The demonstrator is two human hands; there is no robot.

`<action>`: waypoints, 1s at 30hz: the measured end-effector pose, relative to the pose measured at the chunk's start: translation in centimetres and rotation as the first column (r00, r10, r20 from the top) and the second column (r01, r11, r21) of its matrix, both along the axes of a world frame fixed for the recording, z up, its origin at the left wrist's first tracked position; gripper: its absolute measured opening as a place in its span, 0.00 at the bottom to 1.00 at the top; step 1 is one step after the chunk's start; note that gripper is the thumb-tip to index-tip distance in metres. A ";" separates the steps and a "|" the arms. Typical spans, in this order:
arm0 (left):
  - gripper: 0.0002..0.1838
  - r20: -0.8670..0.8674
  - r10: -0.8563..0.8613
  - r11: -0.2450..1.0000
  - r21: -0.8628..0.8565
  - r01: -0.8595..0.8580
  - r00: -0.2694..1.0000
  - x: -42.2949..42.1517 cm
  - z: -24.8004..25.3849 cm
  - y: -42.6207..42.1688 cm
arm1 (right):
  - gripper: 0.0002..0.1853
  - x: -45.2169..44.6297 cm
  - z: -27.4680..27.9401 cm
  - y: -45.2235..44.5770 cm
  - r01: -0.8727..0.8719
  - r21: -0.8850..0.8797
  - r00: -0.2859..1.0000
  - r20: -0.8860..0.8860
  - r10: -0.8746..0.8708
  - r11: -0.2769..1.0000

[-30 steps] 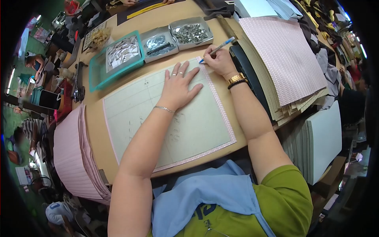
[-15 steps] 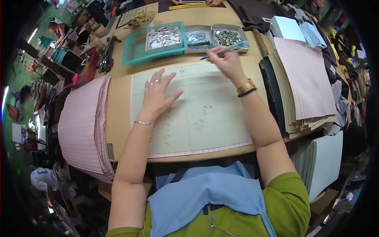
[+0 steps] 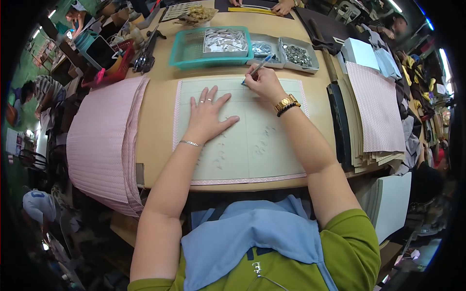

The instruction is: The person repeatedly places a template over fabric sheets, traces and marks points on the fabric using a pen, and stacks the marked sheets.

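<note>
A pale green sheet of card (image 3: 228,155) with ruled lines and handwriting lies on top of a slightly larger pink patterned sheet (image 3: 178,104), whose edges show around it. My left hand (image 3: 208,114) rests flat on the card's left part, fingers spread, with rings and a bracelet. My right hand (image 3: 264,83), wearing a gold watch and a dark bracelet, is closed around a blue pen (image 3: 265,62). The pen's tip points down at the card's upper middle, near a ruled line; whether it touches cannot be made out.
Beyond the card stand a teal basket (image 3: 184,61) with small pale pieces and boxes of metal parts (image 3: 297,56). Pink sheets (image 3: 107,140) are stacked at left; more sheets (image 3: 376,111) lie at right beside a hammer (image 3: 330,65). Another person's hands (image 3: 283,7) work at the far edge.
My right hand has brought the pen down and left to the card's upper middle. My left hand stays spread on the card. The whole view has shifted slightly.
</note>
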State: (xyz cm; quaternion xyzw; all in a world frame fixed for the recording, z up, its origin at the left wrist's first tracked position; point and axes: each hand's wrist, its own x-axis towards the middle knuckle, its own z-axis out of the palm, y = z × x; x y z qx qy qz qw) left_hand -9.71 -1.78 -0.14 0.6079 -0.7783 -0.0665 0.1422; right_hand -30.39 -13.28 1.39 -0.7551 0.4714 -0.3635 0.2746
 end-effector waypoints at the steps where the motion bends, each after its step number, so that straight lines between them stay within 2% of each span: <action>1: 0.40 -0.007 -0.001 1.000 -0.002 0.001 1.000 0.0 0.1 0.0 | 0.10 0.2 0.1 0.1 -0.004 -0.004 1.000 -0.013 0.004 1.000; 13: 0.41 -0.043 0.004 1.000 -0.003 -0.004 0.999 0.1 -0.3 0.0 | 0.10 0.7 -0.1 0.1 0.027 -0.018 0.998 -0.051 -0.028 0.999; 19: 0.40 -0.040 0.001 1.000 -0.009 -0.001 0.999 0.1 -0.4 -0.1 | 0.10 0.7 -0.3 0.2 0.026 -0.042 1.000 -0.008 -0.026 0.999; 25: 0.41 -0.033 0.002 1.000 -0.009 -0.003 0.999 0.1 -0.5 -0.1 | 0.10 0.3 -1.0 -0.2 0.104 -0.013 0.992 0.068 -0.103 0.994; 30: 0.42 -0.006 0.004 1.000 -0.015 -0.004 1.000 0.1 -0.7 -0.2 | 0.10 0.4 -0.7 0.3 0.077 0.001 0.997 0.011 -0.077 0.997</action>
